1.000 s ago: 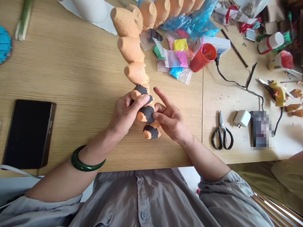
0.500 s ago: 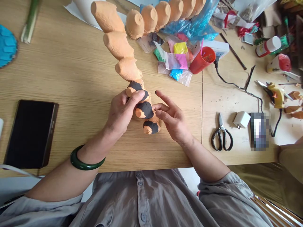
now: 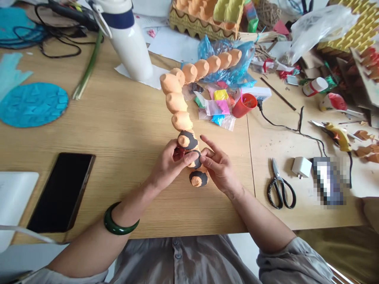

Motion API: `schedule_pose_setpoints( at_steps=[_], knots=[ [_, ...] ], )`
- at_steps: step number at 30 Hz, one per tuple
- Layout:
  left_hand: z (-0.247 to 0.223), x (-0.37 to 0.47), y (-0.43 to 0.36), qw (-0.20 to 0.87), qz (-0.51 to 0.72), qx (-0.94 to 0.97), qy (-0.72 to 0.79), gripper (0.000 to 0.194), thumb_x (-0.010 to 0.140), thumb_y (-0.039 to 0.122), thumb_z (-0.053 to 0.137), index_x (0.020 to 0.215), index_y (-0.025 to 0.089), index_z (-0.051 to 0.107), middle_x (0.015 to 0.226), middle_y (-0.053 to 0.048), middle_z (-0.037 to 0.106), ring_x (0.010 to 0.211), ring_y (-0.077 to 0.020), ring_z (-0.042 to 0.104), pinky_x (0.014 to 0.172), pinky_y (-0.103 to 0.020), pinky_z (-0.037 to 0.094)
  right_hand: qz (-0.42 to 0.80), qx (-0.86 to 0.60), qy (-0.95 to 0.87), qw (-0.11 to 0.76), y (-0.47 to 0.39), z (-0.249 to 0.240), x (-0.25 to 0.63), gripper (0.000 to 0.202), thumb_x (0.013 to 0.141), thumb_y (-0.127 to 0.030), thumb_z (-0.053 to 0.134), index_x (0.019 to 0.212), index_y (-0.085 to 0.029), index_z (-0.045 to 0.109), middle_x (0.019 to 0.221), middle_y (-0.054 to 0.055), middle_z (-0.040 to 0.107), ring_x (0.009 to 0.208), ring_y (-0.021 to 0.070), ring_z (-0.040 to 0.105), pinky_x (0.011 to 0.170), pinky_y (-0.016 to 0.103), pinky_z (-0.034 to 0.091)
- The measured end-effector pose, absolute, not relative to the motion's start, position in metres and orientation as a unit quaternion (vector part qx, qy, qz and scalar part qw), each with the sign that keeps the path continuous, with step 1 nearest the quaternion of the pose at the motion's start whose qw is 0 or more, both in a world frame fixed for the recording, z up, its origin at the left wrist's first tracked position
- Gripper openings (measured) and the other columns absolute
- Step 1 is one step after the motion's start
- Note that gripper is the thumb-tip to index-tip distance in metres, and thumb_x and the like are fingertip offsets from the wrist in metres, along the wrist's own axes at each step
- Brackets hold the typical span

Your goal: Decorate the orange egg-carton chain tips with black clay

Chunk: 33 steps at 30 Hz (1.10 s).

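A long chain of orange-painted egg-carton cups (image 3: 176,103) bends across the table toward me. Around the cups at its near end lie black bands (image 3: 200,176) that look like soft clay, leaving the orange tips bare. My left hand (image 3: 174,161) grips the chain from the left, its thumb lying on a black band. From the right, my right hand (image 3: 218,167) presses thumb and bent fingers against the same banded cup. Its index finger points up, apart from the chain, with a dark speck at the tip. The undersides of the cups are hidden.
Behind the chain lie clay packets (image 3: 220,95), a red cup (image 3: 245,105) and a blue plastic bag (image 3: 245,75). Scissors (image 3: 280,185) and a white charger (image 3: 301,167) are at right. A white bottle (image 3: 127,47) stands behind; a dark phone (image 3: 62,191) lies left.
The view has shifted, showing more of the table's back. The near end of the chain is turned more upright. My right thumb has come up against the banded cup beside my left thumb.
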<state>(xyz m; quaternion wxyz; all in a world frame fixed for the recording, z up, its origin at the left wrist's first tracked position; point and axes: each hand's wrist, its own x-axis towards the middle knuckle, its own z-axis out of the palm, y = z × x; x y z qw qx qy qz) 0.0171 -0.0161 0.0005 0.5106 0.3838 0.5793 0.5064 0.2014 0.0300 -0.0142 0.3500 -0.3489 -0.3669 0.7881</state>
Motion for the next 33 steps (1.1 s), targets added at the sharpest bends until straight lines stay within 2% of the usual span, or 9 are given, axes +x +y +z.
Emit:
schedule_pose_setpoints(
  at_steps=[4, 8, 12, 15, 18, 22, 25, 28, 33],
  knots=[
    [-0.002, 0.018, -0.014, 0.571, 0.495, 0.371, 0.539, 0.064, 0.077, 0.054, 0.1, 0.122, 0.02, 0.072, 0.114, -0.009, 0.081, 0.108, -0.0254, 0.079, 0.095, -0.035, 0.066, 0.792, -0.345, -0.359, 0.352, 0.035, -0.015, 0.203, 0.086, 0.082, -0.033, 0.1, 0.16, -0.023, 0.063, 0.085, -0.005, 0.074, 0.082, 0.0164, 0.072, 0.083, 0.032, 0.064],
    [0.001, 0.017, -0.012, 0.586, 0.51, 0.35, 0.523, 0.067, 0.071, 0.046, 0.103, 0.123, 0.021, 0.07, 0.119, -0.01, 0.082, 0.114, -0.0272, 0.08, 0.095, -0.035, 0.068, 0.778, -0.352, -0.38, 0.355, 0.036, -0.015, 0.205, 0.084, 0.087, -0.035, 0.097, 0.162, -0.025, 0.061, 0.094, -0.002, 0.078, 0.088, 0.0178, 0.074, 0.086, 0.034, 0.065],
    [0.005, 0.009, -0.008, 0.543, 0.555, 0.341, 0.53, 0.061, 0.073, 0.045, 0.099, 0.121, 0.023, 0.069, 0.121, -0.01, 0.081, 0.114, -0.0273, 0.079, 0.09, -0.034, 0.066, 0.721, -0.345, -0.462, 0.383, 0.032, -0.007, 0.208, 0.061, 0.1, -0.045, 0.087, 0.157, -0.032, 0.067, 0.121, 0.005, 0.083, 0.114, 0.0217, 0.077, 0.102, 0.041, 0.068],
    [0.006, 0.002, -0.006, 0.507, 0.575, 0.342, 0.543, 0.056, 0.075, 0.044, 0.094, 0.121, 0.025, 0.069, 0.119, -0.008, 0.08, 0.111, -0.0269, 0.077, 0.088, -0.035, 0.065, 0.668, -0.334, -0.533, 0.398, 0.026, 0.001, 0.209, 0.043, 0.108, -0.052, 0.078, 0.147, -0.035, 0.076, 0.132, 0.007, 0.081, 0.121, 0.0234, 0.076, 0.106, 0.046, 0.069],
    [0.007, 0.0, -0.006, 0.48, 0.582, 0.355, 0.552, 0.058, 0.073, 0.043, 0.093, 0.122, 0.026, 0.068, 0.126, -0.009, 0.08, 0.118, -0.0289, 0.076, 0.09, -0.035, 0.064, 0.628, -0.323, -0.583, 0.401, 0.023, 0.005, 0.209, 0.037, 0.111, -0.056, 0.072, 0.138, -0.033, 0.083, 0.132, 0.008, 0.08, 0.119, 0.0238, 0.076, 0.106, 0.047, 0.07],
    [0.008, 0.002, -0.008, 0.459, 0.59, 0.374, 0.548, 0.06, 0.075, 0.039, 0.092, 0.128, 0.026, 0.068, 0.131, -0.01, 0.079, 0.123, -0.0284, 0.075, 0.099, -0.036, 0.065, 0.608, -0.302, -0.605, 0.415, 0.023, 0.003, 0.209, 0.03, 0.115, -0.05, 0.068, 0.127, -0.034, 0.089, 0.13, 0.008, 0.077, 0.121, 0.0226, 0.074, 0.102, 0.042, 0.07],
    [0.004, 0.001, -0.007, 0.458, 0.604, 0.378, 0.532, 0.064, 0.077, 0.04, 0.094, 0.132, 0.024, 0.067, 0.132, -0.01, 0.079, 0.12, -0.0266, 0.077, 0.101, -0.036, 0.066, 0.584, -0.29, -0.626, 0.427, 0.023, -0.002, 0.209, 0.027, 0.116, -0.046, 0.067, 0.128, -0.037, 0.09, 0.126, 0.007, 0.075, 0.123, 0.0218, 0.073, 0.108, 0.044, 0.066],
    [-0.003, 0.0, -0.005, 0.456, 0.612, 0.397, 0.51, 0.068, 0.076, 0.044, 0.096, 0.133, 0.023, 0.066, 0.134, -0.011, 0.079, 0.118, -0.0269, 0.078, 0.099, -0.037, 0.069, 0.55, -0.296, -0.657, 0.422, 0.023, -0.005, 0.21, 0.03, 0.116, -0.049, 0.067, 0.128, -0.034, 0.09, 0.123, 0.008, 0.075, 0.121, 0.023, 0.074, 0.114, 0.049, 0.064],
    [-0.007, -0.001, -0.005, 0.451, 0.612, 0.409, 0.504, 0.066, 0.08, 0.05, 0.098, 0.132, 0.024, 0.066, 0.134, -0.01, 0.079, 0.115, -0.0273, 0.08, 0.099, -0.04, 0.071, 0.499, -0.287, -0.705, 0.415, 0.024, -0.006, 0.211, 0.034, 0.119, -0.045, 0.061, 0.129, -0.029, 0.089, 0.125, 0.01, 0.075, 0.12, 0.0235, 0.076, 0.112, 0.048, 0.066]
  ],
)
